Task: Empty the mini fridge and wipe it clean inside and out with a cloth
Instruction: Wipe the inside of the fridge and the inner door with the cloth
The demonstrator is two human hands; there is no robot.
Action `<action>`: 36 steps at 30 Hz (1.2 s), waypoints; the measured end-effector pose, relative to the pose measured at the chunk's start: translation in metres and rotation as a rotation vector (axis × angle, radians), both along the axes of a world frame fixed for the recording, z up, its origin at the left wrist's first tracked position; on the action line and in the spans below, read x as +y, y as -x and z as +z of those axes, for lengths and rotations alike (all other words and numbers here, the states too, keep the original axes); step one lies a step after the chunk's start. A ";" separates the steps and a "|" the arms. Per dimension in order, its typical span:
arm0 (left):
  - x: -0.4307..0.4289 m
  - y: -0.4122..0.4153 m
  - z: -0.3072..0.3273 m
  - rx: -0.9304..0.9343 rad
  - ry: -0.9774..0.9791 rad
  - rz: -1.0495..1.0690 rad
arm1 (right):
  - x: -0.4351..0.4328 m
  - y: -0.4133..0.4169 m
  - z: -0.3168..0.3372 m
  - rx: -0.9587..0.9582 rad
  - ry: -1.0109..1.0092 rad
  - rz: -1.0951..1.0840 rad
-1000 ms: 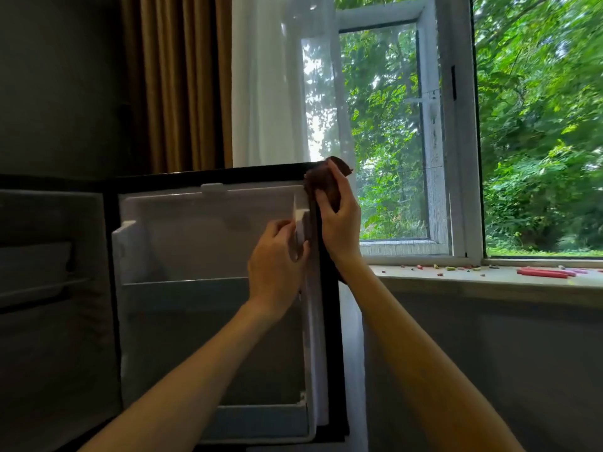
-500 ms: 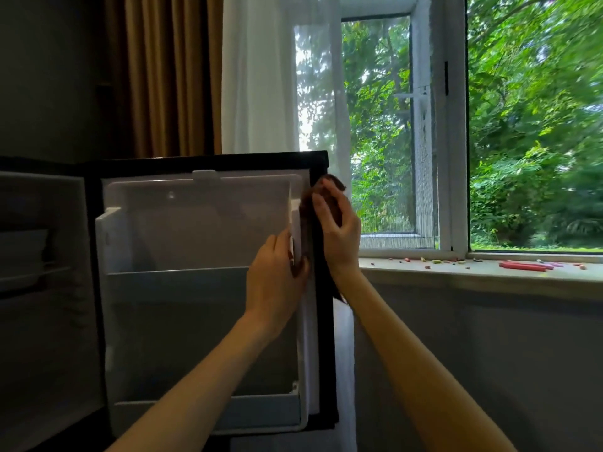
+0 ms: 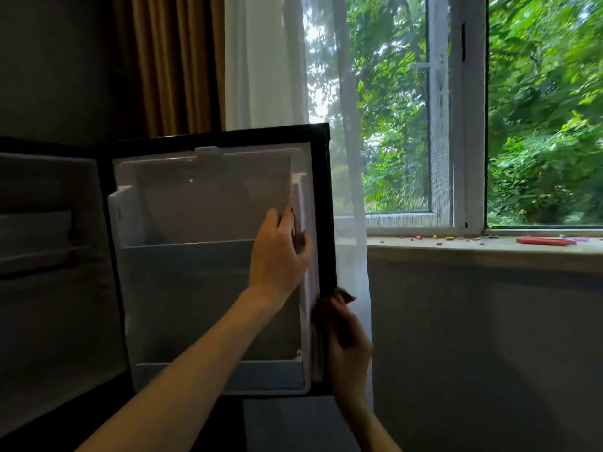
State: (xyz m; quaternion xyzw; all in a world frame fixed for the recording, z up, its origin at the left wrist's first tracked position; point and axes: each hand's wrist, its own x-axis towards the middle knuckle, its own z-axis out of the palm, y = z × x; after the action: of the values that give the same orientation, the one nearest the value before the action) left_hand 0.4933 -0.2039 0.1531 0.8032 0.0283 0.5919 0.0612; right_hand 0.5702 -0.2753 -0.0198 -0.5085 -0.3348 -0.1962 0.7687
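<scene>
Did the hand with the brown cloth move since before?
Yes. The right hand with the cloth slid down the fridge door's black edge, from near its top corner to the lower part.

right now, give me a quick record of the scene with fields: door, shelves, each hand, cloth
fridge door: open, inner side facing the camera
door shelves: nothing seen in them
left hand: grips the door's white inner edge
right hand: holds the cloth at the door's black outer edge, low down
cloth: dark brown, bunched
windowsill: red item, small scattered bits
</scene>
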 end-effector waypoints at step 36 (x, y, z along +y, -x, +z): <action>-0.009 0.058 -0.172 0.341 0.227 0.067 | -0.012 0.006 0.018 -0.130 0.029 -0.069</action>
State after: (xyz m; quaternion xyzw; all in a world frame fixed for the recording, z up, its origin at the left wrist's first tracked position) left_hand 0.4351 -0.2127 -0.0185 0.8783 0.1315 0.4421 0.1256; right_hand 0.5637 -0.2871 -0.0015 -0.5170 -0.3693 -0.2503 0.7306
